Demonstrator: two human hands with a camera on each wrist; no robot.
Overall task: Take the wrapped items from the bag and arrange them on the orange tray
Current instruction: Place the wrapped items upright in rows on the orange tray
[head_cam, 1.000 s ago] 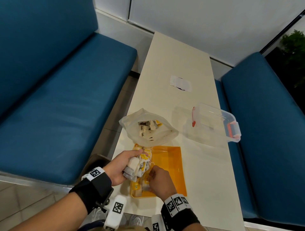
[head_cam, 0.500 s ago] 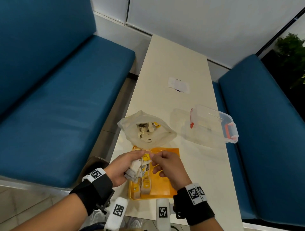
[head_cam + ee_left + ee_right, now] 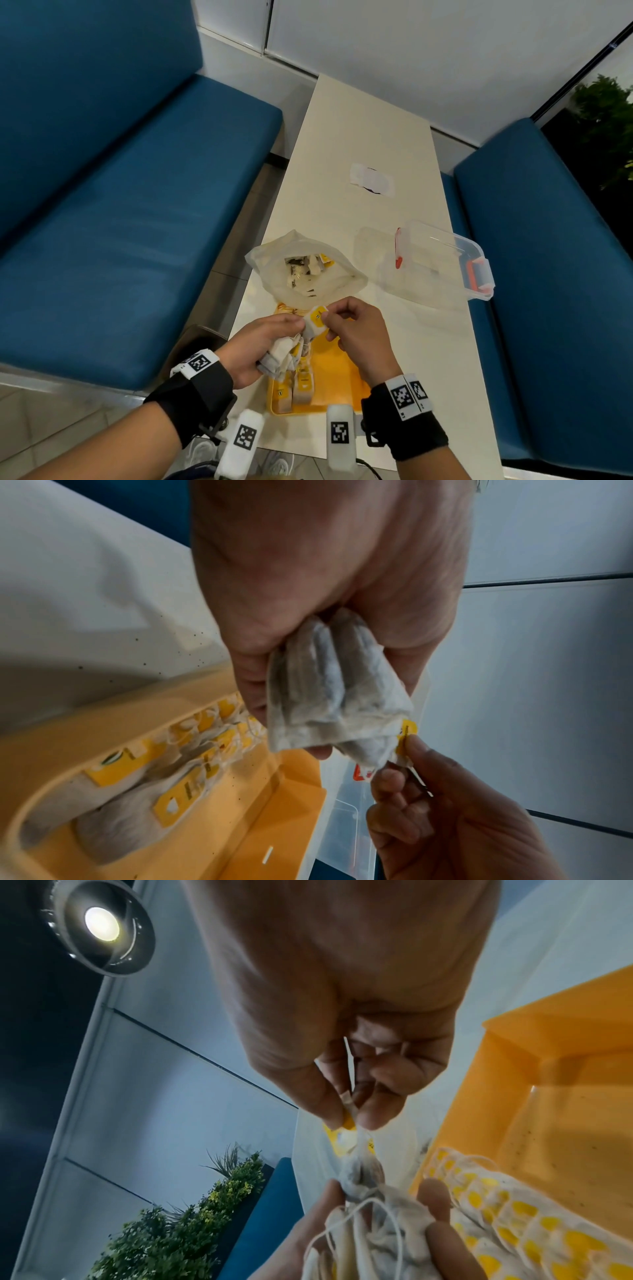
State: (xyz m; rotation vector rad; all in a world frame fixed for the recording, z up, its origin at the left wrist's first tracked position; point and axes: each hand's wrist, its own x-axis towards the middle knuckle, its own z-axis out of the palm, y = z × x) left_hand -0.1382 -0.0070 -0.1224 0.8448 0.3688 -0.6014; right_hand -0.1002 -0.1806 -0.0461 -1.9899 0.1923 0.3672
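My left hand [image 3: 263, 346] grips a bunch of pale tea bags [image 3: 282, 354] with yellow tags above the left side of the orange tray [image 3: 337, 380]. My right hand [image 3: 356, 330] pinches the yellow tag [image 3: 317, 317] of one bag at the top of the bunch, thumb and forefinger closed on it [image 3: 349, 1118]. In the left wrist view the bunch [image 3: 335, 693] hangs from my fist, and several tea bags [image 3: 143, 799] lie in a row along the tray's left wall. The open translucent bag [image 3: 306, 270] with more tea bags lies just beyond the tray.
A clear plastic box [image 3: 442, 263] with orange clips lies on the cream table [image 3: 370, 137] to the right of the bag. A white paper scrap [image 3: 371, 180] lies farther back. Blue benches [image 3: 130, 219] flank the narrow table on both sides.
My right hand has come up from the tray's near end to the top of the bunch and now pinches a yellow tag. The left hand keeps its hold.
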